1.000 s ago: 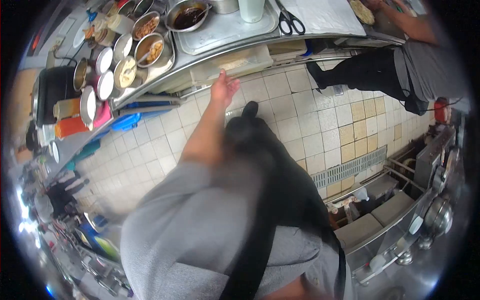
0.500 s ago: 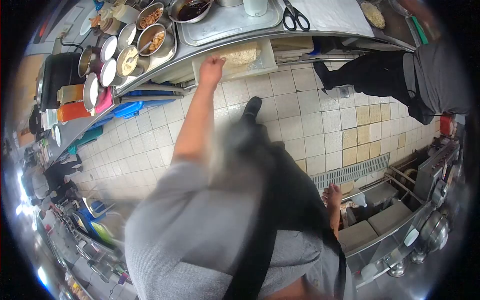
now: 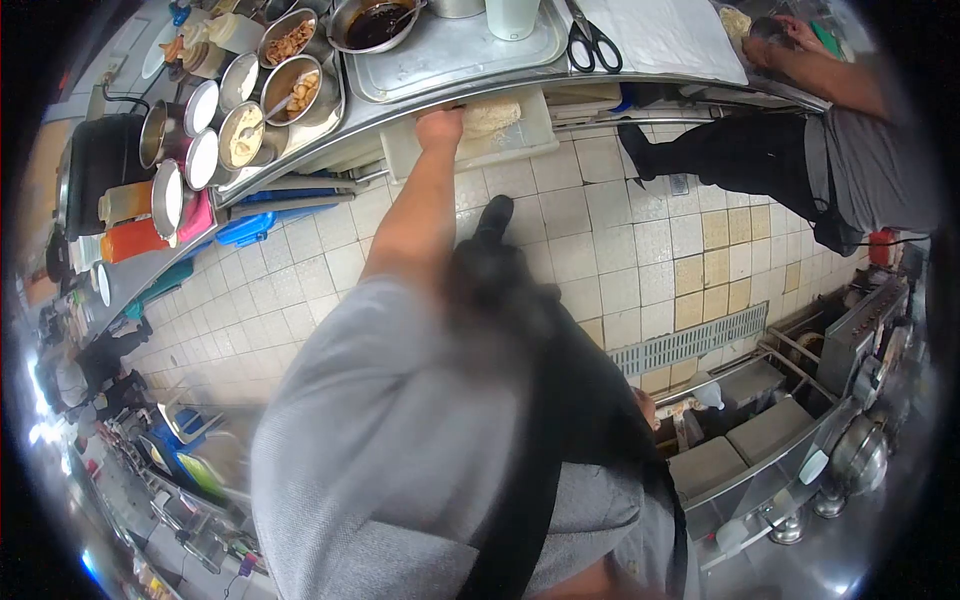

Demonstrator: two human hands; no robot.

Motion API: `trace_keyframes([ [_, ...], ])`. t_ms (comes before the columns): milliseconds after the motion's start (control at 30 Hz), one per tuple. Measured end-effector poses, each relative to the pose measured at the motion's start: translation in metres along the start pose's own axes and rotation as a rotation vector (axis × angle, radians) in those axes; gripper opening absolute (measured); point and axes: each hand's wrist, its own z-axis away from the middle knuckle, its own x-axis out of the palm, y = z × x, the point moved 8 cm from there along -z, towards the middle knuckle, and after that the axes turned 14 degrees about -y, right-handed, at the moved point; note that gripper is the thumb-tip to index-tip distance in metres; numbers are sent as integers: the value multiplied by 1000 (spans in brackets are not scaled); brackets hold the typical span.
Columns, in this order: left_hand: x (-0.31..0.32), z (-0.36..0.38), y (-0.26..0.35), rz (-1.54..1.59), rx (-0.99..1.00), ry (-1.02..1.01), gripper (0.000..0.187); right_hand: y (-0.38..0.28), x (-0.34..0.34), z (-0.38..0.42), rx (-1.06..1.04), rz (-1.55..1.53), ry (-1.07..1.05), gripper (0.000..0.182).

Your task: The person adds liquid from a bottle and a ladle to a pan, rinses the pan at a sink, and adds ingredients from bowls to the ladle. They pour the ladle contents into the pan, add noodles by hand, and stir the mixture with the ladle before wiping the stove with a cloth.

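My left hand (image 3: 440,128) reaches forward over a white bin (image 3: 400,165) tucked below the counter's front edge. Its fingers look curled, with their tips hidden by the hand and the counter edge; I cannot tell what they hold. Just right of it in the bin lies a pale, crumbly-looking slab of food (image 3: 493,116). My right hand (image 3: 646,408) hangs low at my right side, mostly covered by the dark apron (image 3: 590,400), near the steel equipment behind me.
Scissors (image 3: 592,45) and a steel tray (image 3: 450,65) rest on the counter. Metal bowls of food (image 3: 292,92) crowd its left end. A co-worker (image 3: 860,160) stands at the right, hands at the counter. A grey drain grate (image 3: 690,338) crosses the tiled floor (image 3: 640,245).
My left hand has moved right and farther in over the bin, toward the pale food. My right hand has drawn back behind the apron. The co-worker's hands have come into view at the counter.
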Motion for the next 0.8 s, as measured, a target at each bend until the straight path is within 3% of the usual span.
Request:
trace_keyframes([
  [67, -6, 1, 8, -9, 42, 51, 48, -29, -10, 11, 282, -827, -26, 31],
  [167, 9, -2, 8, -168, -73, -182, 59, -27, -16, -7, 273, -799, -49, 33],
  [200, 13, -5, 4, -167, -77, -184, 59, -18, -15, -14, 275, -796, -51, 33],
  [267, 27, -17, -12, 72, -62, -113, 59, -11, -17, -34, 78, -701, -32, 31],
  [300, 41, -29, -24, 75, -65, -113, 59, -40, -29, -23, 286, -912, -45, 30],
  [367, 50, -46, -25, -82, 147, 78, 47, -53, -37, -30, 321, -896, -32, 28],
  [500, 32, -27, 4, -358, 183, 24, 35, -52, -42, -49, 298, -867, -44, 25],
  [533, 27, -15, -1, 144, 111, -177, 34, -55, -47, -54, 310, -844, -12, 25],
  [567, 32, 0, -2, 649, 34, -369, 33, -56, -47, -67, 202, -917, -129, 25],
  [600, 28, 9, 1, 650, 31, -366, 33, -65, -52, -74, 201, -913, -132, 25],
  [667, 24, 28, 3, 1249, 50, -346, 15, -122, -77, -88, 59, -796, -86, 27],
  [800, 3, 76, 2, 1266, 18, -484, 18, -262, -112, -121, -191, -719, -179, 34],
])
